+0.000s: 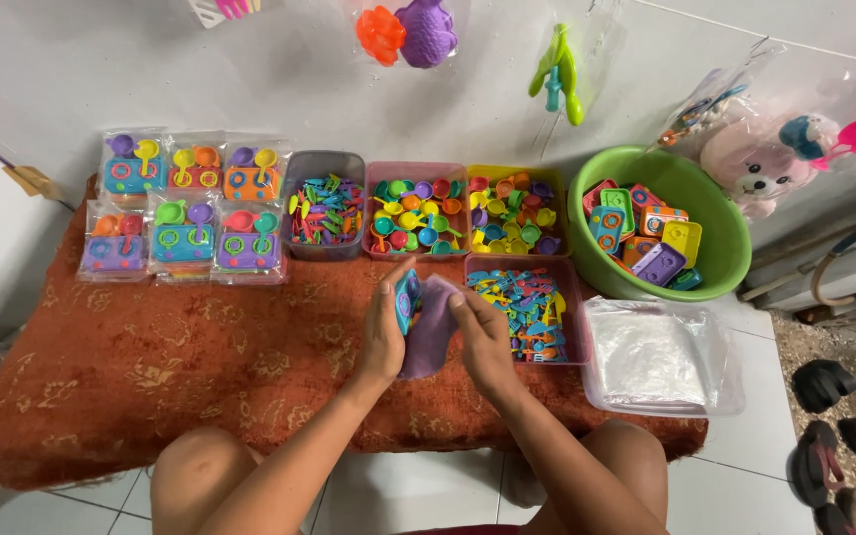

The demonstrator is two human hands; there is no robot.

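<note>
Two bare hands meet at the middle of the orange-red patterned cushion (151, 367), and much of what they hold is hidden. The left hand (383, 332) wraps a small blue toy stove (407, 299); only its upper edge and one face show, the rest covered by the palm and fingers. The right hand (482, 337) pinches a clear plastic bag with a purple tint (430, 332), fingers closed on its upper edge; the bag hangs between both hands and touches the stove. Whether the stove sits partly inside the bag cannot be told.

At 12 o'clock from the hands stands a pink tray of small coloured toy pans (414, 213). At 3 o'clock, just beside the right hand, a pink tray of tiny plastic utensils (537, 307) is partly covered by the fingers. At 2 o'clock a green round plastic basin (730, 238) holds more toy stoves. At 10 o'clock lie finished clear packets of toy sets (185, 208). At 4 o'clock a stack of clear empty bags (661, 357) lies, hard to count.
</note>
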